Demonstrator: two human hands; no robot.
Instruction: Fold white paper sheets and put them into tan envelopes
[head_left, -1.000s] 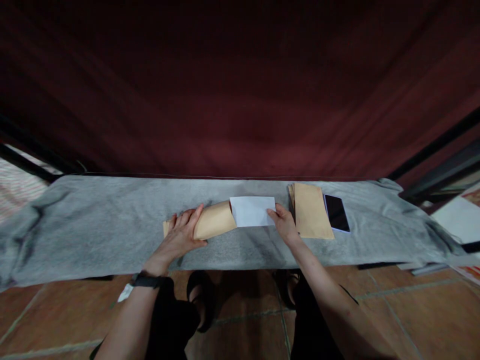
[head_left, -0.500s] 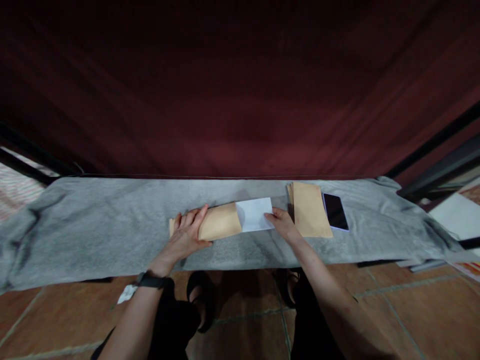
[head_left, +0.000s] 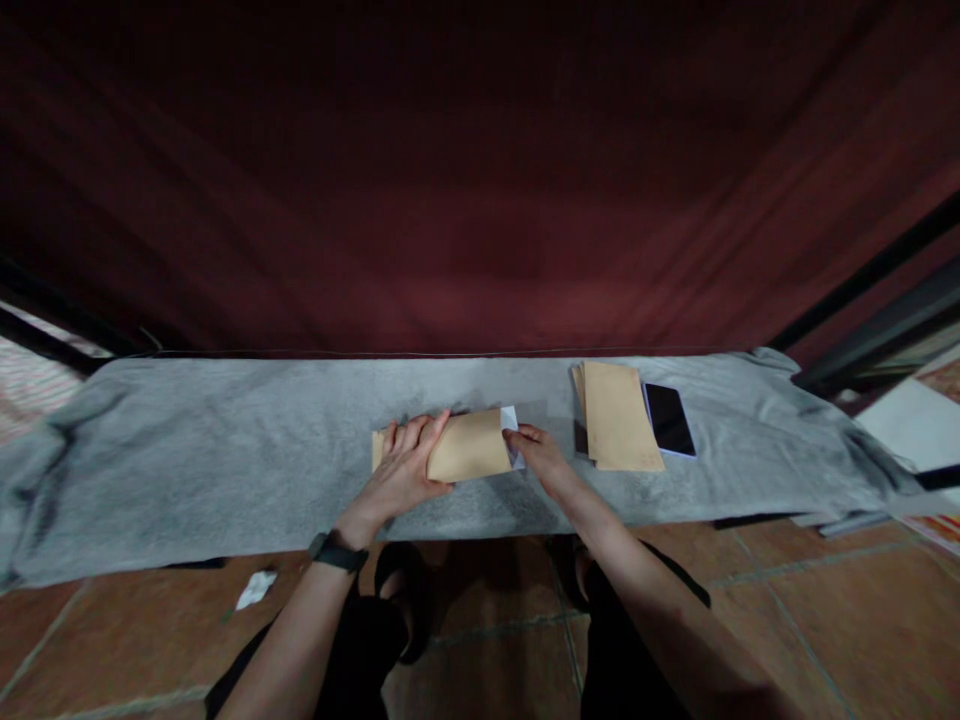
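Note:
A tan paper envelope (head_left: 471, 446) lies sideways on the grey cloth, its mouth facing right. My left hand (head_left: 411, 458) grips its left part, with fingers over the far edge and the thumb at the near edge. Just a short end of a white sheet of paper (head_left: 509, 417) sticks out of the mouth; the rest is hidden inside. My right hand (head_left: 536, 452) pinches that end between thumb and fingers, close against the envelope's opening.
Several tan envelopes (head_left: 621, 418) are stacked to the right, beside a dark-screened phone (head_left: 670, 420). Grey cloth (head_left: 247, 450) covers the narrow bench. Behind it hangs a dark red curtain (head_left: 480, 250). A crumpled white tissue (head_left: 256, 589) lies on the tiled floor.
The white sheet has slid left, most of it now inside the envelope. My right hand has moved left with it, while my left hand and the envelope have shifted slightly right.

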